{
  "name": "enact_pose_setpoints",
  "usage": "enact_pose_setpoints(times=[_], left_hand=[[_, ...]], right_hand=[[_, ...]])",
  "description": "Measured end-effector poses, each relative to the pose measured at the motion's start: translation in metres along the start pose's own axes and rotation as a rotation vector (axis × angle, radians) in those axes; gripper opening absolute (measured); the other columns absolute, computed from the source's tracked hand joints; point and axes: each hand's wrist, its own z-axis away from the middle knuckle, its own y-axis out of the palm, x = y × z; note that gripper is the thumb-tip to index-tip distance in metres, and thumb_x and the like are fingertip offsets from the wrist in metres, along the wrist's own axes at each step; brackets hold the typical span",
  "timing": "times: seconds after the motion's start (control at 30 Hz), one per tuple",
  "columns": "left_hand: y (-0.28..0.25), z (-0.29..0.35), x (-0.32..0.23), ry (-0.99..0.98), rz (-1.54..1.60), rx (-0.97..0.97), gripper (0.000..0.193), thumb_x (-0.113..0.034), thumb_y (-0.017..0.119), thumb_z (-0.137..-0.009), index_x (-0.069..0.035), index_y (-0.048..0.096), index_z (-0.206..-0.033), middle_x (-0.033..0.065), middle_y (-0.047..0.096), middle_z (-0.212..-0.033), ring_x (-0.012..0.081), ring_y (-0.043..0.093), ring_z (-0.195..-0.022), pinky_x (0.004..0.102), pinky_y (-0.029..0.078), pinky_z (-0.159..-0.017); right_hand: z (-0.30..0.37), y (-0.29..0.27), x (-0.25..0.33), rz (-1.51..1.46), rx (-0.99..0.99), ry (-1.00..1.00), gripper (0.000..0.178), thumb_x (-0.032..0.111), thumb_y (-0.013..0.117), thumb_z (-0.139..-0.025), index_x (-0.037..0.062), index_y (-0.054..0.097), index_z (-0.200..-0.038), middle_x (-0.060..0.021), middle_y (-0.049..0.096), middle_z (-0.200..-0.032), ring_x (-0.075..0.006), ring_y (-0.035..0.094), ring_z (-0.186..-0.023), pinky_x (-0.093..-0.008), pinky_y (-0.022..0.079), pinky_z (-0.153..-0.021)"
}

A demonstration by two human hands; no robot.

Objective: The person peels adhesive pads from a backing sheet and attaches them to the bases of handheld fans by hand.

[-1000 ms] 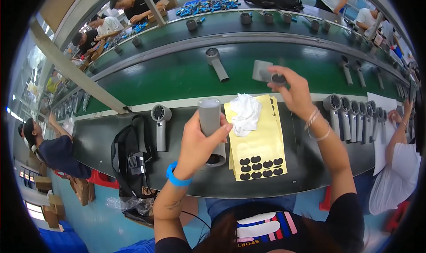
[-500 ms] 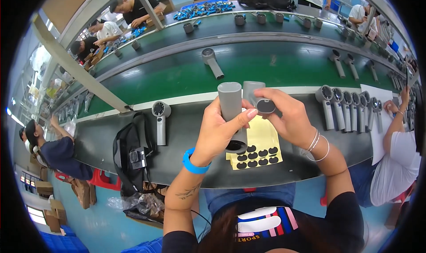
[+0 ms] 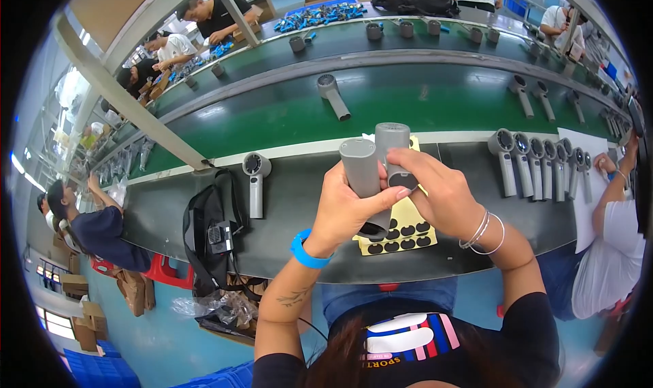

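Left hand [image 3: 345, 204], fingers wrapped round one grey tubular part [image 3: 360, 165], upright and slightly tilted; right hand [image 3: 441, 192], thumb and fingers gripping a second grey part [image 3: 392, 137] with a dark oval end, just beside it, both above a yellow sheet [image 3: 408, 213] of black ovals on the dark worktable [image 3: 306, 177].

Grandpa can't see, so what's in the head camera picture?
A person's left hand holds one gray tube, the right hand another, above a yellow sheet with black dots. Gray fans line up to the right; a green belt lies beyond.
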Motion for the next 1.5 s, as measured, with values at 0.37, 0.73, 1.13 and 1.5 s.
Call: enact_pose_setpoints(times=[0.37, 0.73, 1.13, 1.5], left_hand=[[0.0, -0.009, 0.02, -0.001, 0.126, 0.039, 0.035, -0.004, 0.084, -0.068, -0.006, 0.054, -0.086, 0.0002, 0.062, -0.081, 0.0084, 0.059, -0.075, 0.0222, 0.048, -0.066], [-0.003, 0.003, 0.032, -0.029, 0.21, 0.014, 0.041, -0.001, 0.081, -0.07, -0.004, 0.055, -0.102, -0.0002, 0.061, -0.084, 0.0079, 0.06, -0.08, 0.022, 0.049, -0.071], [-0.002, 0.01, 0.044, -0.041, 0.195, -0.013, 0.043, 0.001, 0.08, -0.07, -0.003, 0.056, -0.105, 0.0023, 0.063, -0.087, 0.0097, 0.061, -0.083, 0.0239, 0.05, -0.075], [-0.037, 0.014, 0.052, 0.174, -0.224, -0.083, 0.032, -0.005, 0.064, -0.086, -0.002, 0.048, -0.114, 0.0037, 0.055, -0.089, 0.0091, 0.053, -0.078, 0.0258, 0.047, -0.068]], right_hand=[[-0.001, 0.0, -0.004, 0.019, 0.008, 0.048, 0.053, -0.012, 0.06, -0.066, 0.0003, 0.057, -0.118, -0.0153, 0.063, -0.116, -0.0324, 0.063, -0.104, -0.0372, 0.054, -0.086], [0.003, 0.007, -0.003, -0.041, 0.065, 0.073, 0.051, -0.009, 0.063, -0.068, -0.0002, 0.057, -0.118, -0.0163, 0.063, -0.114, -0.0329, 0.064, -0.101, -0.0369, 0.054, -0.085], [0.009, 0.017, -0.006, -0.042, 0.046, 0.03, 0.043, -0.004, 0.067, -0.072, -0.0011, 0.056, -0.114, -0.0164, 0.062, -0.11, -0.0336, 0.065, -0.092, -0.0366, 0.056, -0.073], [0.01, 0.015, -0.006, -0.09, 0.087, 0.148, 0.047, -0.01, 0.063, -0.07, 0.0031, 0.06, -0.115, -0.0145, 0.063, -0.117, -0.0319, 0.062, -0.107, -0.0362, 0.052, -0.09]])
